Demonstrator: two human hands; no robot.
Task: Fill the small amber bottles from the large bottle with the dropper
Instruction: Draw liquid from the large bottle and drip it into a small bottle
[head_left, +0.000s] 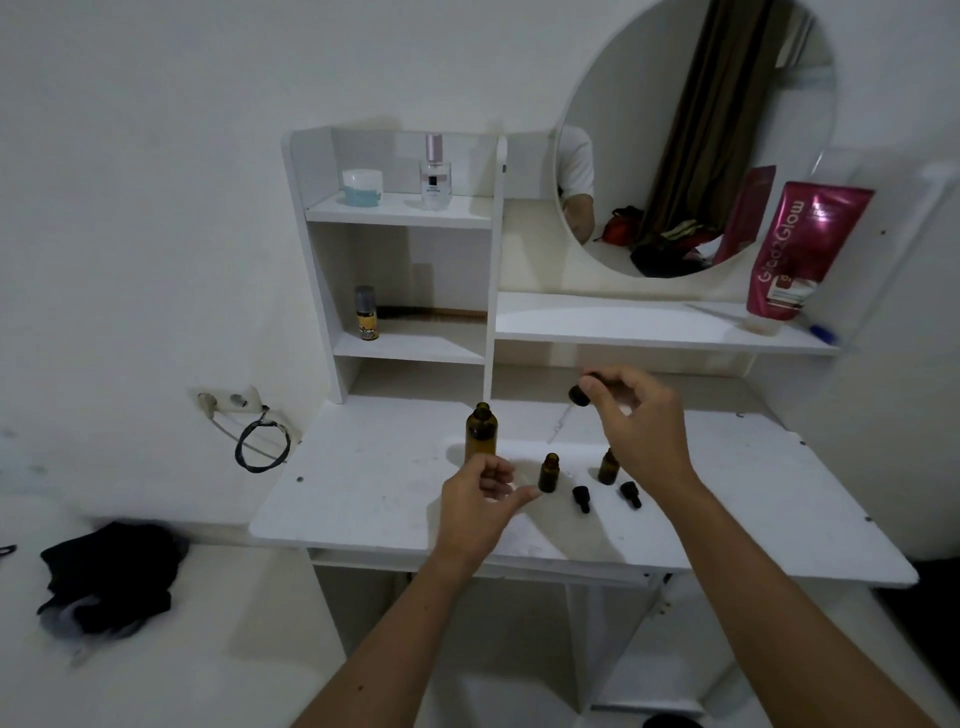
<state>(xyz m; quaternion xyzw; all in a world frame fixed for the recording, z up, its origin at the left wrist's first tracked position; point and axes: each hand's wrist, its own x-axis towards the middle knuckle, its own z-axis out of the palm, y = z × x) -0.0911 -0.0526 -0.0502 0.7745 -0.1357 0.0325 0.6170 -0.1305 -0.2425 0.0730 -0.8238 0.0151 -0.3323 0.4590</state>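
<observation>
Head view: dropper up in right hand, bottles open on tabletop

Right hand (641, 421) pinches the dropper (577, 396) by its black bulb, thumb and fingers curled round it. Glass tube angles down-left, tip in the air above the tabletop (363, 467), between the big bottle (481, 430) and the small ones. Whether the tube carries liquid: cannot tell.

Left hand (480, 501) holds nothing; grip is loose, fingers relaxed and half-curled, one fingertip just beside the left small bottle (548, 472) (contact unclear). Hand sits in front of the big bottle's base.

Big bottle: amber, upright, uncapped, left-back of the group. Left small bottle: upright, uncapped. Right small bottle (608, 466): upright, top partly hidden behind the right wrist. Two black caps (581, 498) lie on the tabletop just in front of the small bottles, one per bottle, the other cap (630, 493) to the right.

Around it: white shelf unit (405, 213) behind with a jar (362, 187), a clear spray bottle (435, 174), and a small yellow-label bottle (367, 314) lower down. Round mirror (696, 135) at right, pink tube (802, 249) leaning beside it. Wall socket (228, 401) with black cable at left, dark cloth (111, 577) on the bed lower left.
</observation>
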